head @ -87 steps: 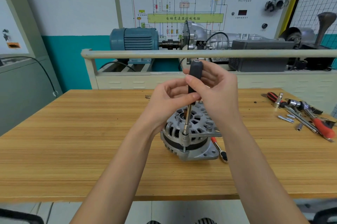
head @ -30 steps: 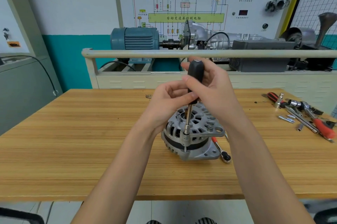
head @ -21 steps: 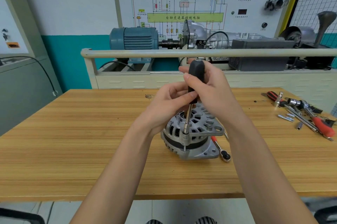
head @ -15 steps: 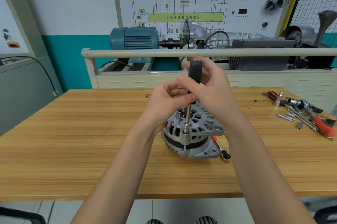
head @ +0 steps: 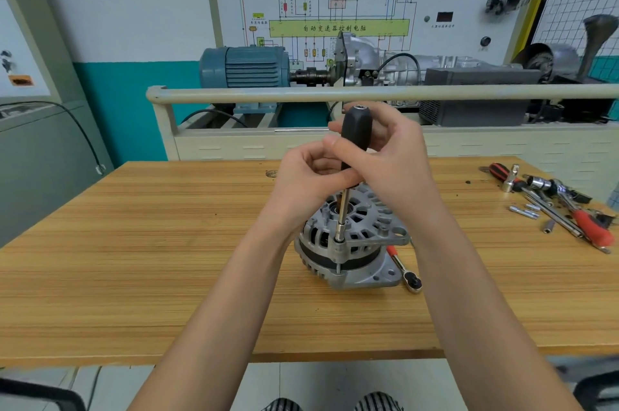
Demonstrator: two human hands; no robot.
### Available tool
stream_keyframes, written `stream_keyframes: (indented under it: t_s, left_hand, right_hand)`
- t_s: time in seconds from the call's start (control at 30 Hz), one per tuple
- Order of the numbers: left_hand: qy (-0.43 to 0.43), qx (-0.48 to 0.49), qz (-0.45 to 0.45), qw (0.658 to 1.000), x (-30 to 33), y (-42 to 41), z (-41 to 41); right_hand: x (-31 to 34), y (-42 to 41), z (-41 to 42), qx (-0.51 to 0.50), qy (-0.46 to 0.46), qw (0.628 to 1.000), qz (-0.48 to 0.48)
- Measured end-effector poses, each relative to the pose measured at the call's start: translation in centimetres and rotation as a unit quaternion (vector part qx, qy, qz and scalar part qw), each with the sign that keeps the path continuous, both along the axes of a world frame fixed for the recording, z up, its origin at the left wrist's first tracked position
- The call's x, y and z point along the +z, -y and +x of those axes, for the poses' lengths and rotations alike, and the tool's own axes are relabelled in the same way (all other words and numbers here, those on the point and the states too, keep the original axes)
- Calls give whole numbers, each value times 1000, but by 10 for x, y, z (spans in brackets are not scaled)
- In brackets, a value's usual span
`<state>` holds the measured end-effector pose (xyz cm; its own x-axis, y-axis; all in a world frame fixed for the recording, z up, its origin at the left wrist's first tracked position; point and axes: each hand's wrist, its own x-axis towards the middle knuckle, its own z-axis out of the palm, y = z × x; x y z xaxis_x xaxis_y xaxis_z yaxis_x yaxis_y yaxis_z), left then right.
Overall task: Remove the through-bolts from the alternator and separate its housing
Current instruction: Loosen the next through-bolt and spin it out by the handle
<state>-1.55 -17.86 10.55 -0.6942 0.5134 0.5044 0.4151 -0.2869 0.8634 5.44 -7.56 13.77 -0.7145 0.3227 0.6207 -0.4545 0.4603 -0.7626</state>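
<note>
A silver alternator (head: 355, 250) with a black middle band stands on the wooden table (head: 167, 243). A black-handled nut driver (head: 355, 129) stands upright, its metal shaft and socket seated on a through-bolt (head: 338, 243) at the housing's near edge. The bolt's thin shank shows below the upper housing ear. My right hand (head: 392, 162) grips the black handle from the right. My left hand (head: 308, 176) pinches the lower end of the handle from the left.
A small ratchet with a red handle (head: 403, 268) lies just right of the alternator. More tools, sockets and several loose bolts (head: 549, 206) are spread at the table's right end. A rail (head: 335, 94) and a training rig with a blue motor (head: 244, 67) stand behind the table.
Both hands keep working the driver's handle on the same bolt, with small shifts of the fingers. The alternator and the tools have not moved.
</note>
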Motion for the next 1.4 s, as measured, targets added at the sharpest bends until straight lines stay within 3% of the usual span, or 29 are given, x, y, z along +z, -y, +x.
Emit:
stream_keyframes:
  t_s: [0.1, 0.2, 0.27, 0.33, 0.5, 0.57, 0.67, 0.77, 1.0, 1.2, 1.4]
  left_hand:
    - [31, -36, -7, 999, -1, 0, 0]
    - [64, -142, -25, 987, -1, 4, -1]
    - [69, -164, -19, 984, -2, 6, -2]
    - [64, -147, -8, 987, -1, 6, -2]
    - [28, 14, 15, 999, -2, -4, -2]
    - [29, 8, 5, 1000, -2, -5, -2]
    - [38, -87, -31, 995, -3, 1, -3]
    - [66, -129, -14, 989, -3, 6, -4]
    - [36, 25, 8, 999, -4, 0, -5]
    - [69, -147, 14, 987, -5, 8, -7]
    - [12, 28, 18, 999, -3, -4, -2]
  right_hand:
    - [-1, 0, 0, 0, -28, 1000, -7]
    - [0, -1, -1, 54, 3, 998, -27]
    - [0, -2, -1, 79, 20, 996, -28]
    - [0, -2, -3, 71, 18, 997, -27]
    - [-5, 2, -5, -11, -52, 998, -34]
    - [-5, 3, -5, 1, -43, 998, -36]
    - [-3, 2, -6, 20, -7, 1000, 2]
    - [-2, -1, -7, 39, 12, 999, 5]
    - [-5, 6, -9, -26, -58, 998, -14]
    - [-3, 3, -8, 54, -22, 998, -12]
    - [-4, 8, -8, -21, -42, 999, 17]
